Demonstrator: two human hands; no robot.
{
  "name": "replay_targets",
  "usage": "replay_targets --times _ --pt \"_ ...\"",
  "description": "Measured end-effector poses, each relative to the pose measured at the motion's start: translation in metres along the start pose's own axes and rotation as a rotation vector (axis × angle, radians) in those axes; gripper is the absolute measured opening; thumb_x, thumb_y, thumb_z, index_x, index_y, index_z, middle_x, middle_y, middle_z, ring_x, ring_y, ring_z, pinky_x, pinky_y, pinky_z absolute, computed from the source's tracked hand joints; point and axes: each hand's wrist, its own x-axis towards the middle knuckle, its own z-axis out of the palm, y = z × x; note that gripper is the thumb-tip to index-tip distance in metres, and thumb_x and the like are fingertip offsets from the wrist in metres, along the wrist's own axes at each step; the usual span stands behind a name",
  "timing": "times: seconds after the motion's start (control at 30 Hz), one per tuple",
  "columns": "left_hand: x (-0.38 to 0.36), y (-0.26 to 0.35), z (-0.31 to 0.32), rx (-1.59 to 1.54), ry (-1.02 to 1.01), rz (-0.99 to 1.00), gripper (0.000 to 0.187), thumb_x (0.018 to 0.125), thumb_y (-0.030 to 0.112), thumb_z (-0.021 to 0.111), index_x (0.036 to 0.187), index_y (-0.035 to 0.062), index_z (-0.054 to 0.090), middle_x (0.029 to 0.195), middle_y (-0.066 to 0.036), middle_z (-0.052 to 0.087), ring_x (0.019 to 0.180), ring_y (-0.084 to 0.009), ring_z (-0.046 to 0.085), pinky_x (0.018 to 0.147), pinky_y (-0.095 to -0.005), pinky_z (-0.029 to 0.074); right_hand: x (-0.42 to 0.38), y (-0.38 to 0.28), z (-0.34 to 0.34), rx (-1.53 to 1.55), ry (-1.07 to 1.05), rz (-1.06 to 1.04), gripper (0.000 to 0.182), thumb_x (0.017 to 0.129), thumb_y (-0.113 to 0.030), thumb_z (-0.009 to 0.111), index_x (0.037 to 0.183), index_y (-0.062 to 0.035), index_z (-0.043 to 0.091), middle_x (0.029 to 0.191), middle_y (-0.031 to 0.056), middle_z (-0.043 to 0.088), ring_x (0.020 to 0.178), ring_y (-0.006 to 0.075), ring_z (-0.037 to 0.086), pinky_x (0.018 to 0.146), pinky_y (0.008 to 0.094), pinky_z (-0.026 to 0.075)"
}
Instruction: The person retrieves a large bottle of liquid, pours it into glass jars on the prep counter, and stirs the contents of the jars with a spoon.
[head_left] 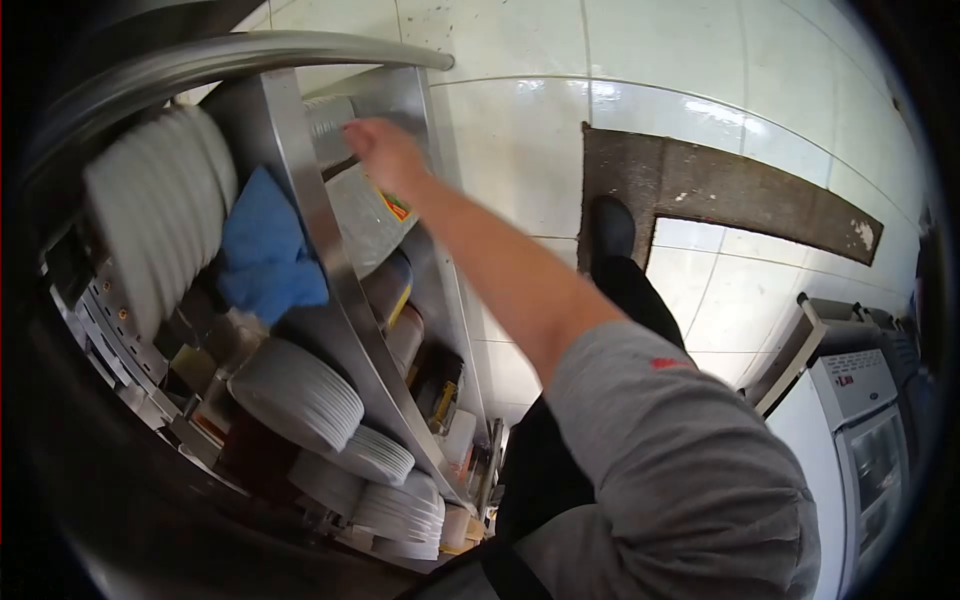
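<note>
My right hand reaches into the lower level of a metal shelf unit, with the forearm stretched out from a grey sleeve. The hand is blurred and its fingers are partly hidden, so their grip does not show. Just beyond the fingers is a stack of pale ridged containers. Below the hand lies a translucent plastic container or pack with a red, yellow and green label. My left hand is out of view.
Above stand tilted white plates, a blue cloth and stacked white dishes. A metal rail edges the shelf. Brown matting lies on the tiled floor near a dark shoe. A glass-door appliance stands right.
</note>
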Motion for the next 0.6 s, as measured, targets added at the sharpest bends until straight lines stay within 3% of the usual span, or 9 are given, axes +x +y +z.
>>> replay_targets --times 0.07,0.13,0.27,0.33,0.43,0.6 --pt "0.009 -0.003 0.009 0.078 -0.033 -0.056 0.084 0.098 0.062 0.034 0.153 0.0011 0.017 0.156 -0.024 0.025 0.142 -0.0399 0.03 0.117 -0.0496 0.022 -0.028 0.004 0.028 -0.073 -0.248 -0.022 0.026 0.097 -0.027 0.055 0.102 -0.0081 0.072 0.099 0.0137 0.071 0.101 0.0334 0.065 0.087 0.0424 0.051" --pt "0.019 -0.005 0.013 0.13 -0.062 -0.099 0.084 0.098 0.062 0.034 0.153 0.001 0.017 0.156 -0.024 0.025 0.142 -0.0398 0.03 0.117 -0.0495 0.022 -0.062 0.013 0.037 -0.056 -0.082 -0.085 0.023 0.096 -0.022 0.054 0.109 -0.0105 0.069 0.111 0.0107 0.067 0.109 0.032 0.06 0.095 0.0428 0.045" --pt "0.03 -0.009 0.018 0.181 -0.095 -0.145 0.083 0.098 0.061 0.033 0.153 0.0007 0.017 0.156 -0.024 0.025 0.142 -0.0396 0.03 0.117 -0.0493 0.022 -0.109 0.034 0.048 0.006 -0.176 -0.043 0.028 0.094 -0.03 0.056 0.117 -0.0154 0.062 0.124 0.009 0.058 0.121 0.0307 0.051 0.101 0.0478 0.036" --pt "0.033 -0.01 0.019 0.194 -0.101 -0.152 0.083 0.098 0.061 0.033 0.153 0.0006 0.017 0.156 -0.024 0.025 0.142 -0.0394 0.03 0.117 -0.0492 0.022 -0.086 0.011 0.043 0.13 -0.226 0.233 0.037 0.094 -0.031 0.058 0.126 -0.0123 0.057 0.132 0.0127 0.053 0.125 0.0314 0.048 0.106 0.0459 0.032" --pt "0.036 -0.008 0.018 0.215 -0.115 -0.169 0.083 0.099 0.06 0.033 0.153 0.0004 0.017 0.156 -0.024 0.025 0.142 -0.0392 0.029 0.117 -0.049 0.022 0.005 -0.035 0.06 0.133 -0.021 -0.329 0.044 0.091 -0.031 0.062 0.13 -0.0103 0.055 0.135 0.0143 0.052 0.128 0.0308 0.046 0.108 0.0463 0.031" --pt "0.038 -0.005 0.018 0.241 -0.119 -0.167 0.082 0.099 0.059 0.033 0.153 0.0 0.017 0.156 -0.024 0.025 0.142 -0.0389 0.029 0.117 -0.0487 0.021 0.055 -0.07 0.079 -0.266 -0.247 -0.592 0.052 0.086 -0.034 0.067 0.132 -0.0112 0.055 0.137 0.0124 0.051 0.13 0.0297 0.045 0.109 0.0507 0.028"
